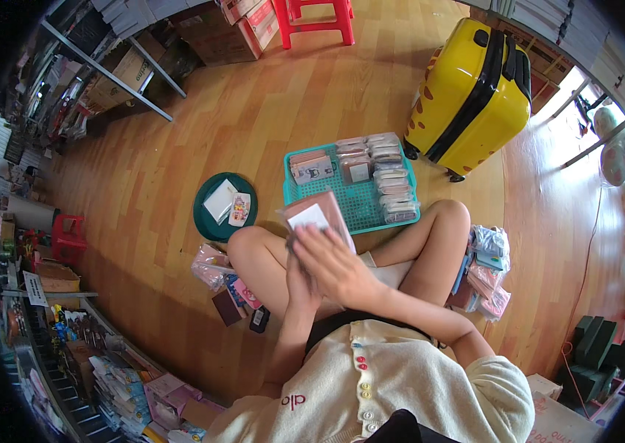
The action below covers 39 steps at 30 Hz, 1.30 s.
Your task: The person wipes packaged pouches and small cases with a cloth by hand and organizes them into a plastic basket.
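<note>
A flat brownish-pink pack in clear plastic (pixel 323 204), with a white label on its face, is held tilted above my lap. My left hand (pixel 302 285) grips its lower end from below, the fingers partly hidden. Across the pack's lower face lies my right hand (pixel 330 264), fingers flat and pressed against the plastic. Just beyond the pack is a turquoise mesh basket (pixel 352 198). Bagged packs (pixel 387 147) stand in rows along its back and right side, and pink cards or sleeves with a cartoon print (pixel 312 168) lean in its back left corner.
A dark green round tray (pixel 204 224) holds white sheets (pixel 220 200) and a printed card (pixel 240 209). Bagged goods lie beside my left knee (pixel 212 266) and right thigh (pixel 489 271). A yellow suitcase (pixel 470 99) stands beyond the basket; a red stool (pixel 315 25) is farther back.
</note>
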Each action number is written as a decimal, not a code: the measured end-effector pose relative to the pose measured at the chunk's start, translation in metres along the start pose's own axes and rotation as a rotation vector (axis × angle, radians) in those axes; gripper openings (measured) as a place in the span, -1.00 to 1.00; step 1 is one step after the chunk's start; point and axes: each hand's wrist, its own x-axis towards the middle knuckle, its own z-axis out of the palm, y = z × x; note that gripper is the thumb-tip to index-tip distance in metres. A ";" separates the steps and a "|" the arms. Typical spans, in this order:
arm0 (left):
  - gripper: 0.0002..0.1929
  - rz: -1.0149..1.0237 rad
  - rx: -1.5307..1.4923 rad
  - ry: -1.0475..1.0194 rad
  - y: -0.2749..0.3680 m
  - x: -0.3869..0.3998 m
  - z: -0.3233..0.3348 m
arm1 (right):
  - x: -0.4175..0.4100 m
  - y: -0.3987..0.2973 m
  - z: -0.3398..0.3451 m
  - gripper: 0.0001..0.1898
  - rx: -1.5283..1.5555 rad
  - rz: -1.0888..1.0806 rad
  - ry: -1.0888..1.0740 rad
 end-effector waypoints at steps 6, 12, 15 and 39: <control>-0.41 -0.054 0.193 0.066 -0.005 -0.006 0.007 | -0.007 0.014 -0.015 -0.38 0.233 0.384 0.166; -0.43 0.025 0.214 0.167 -0.002 0.000 0.016 | -0.010 -0.002 -0.021 -0.36 0.512 0.389 0.206; -0.42 0.106 0.234 0.230 -0.003 0.002 0.015 | -0.012 -0.009 -0.016 -0.36 0.462 0.376 0.216; -0.57 0.317 1.442 -0.209 -0.001 -0.007 -0.015 | -0.004 0.002 -0.011 -0.88 0.260 0.282 0.322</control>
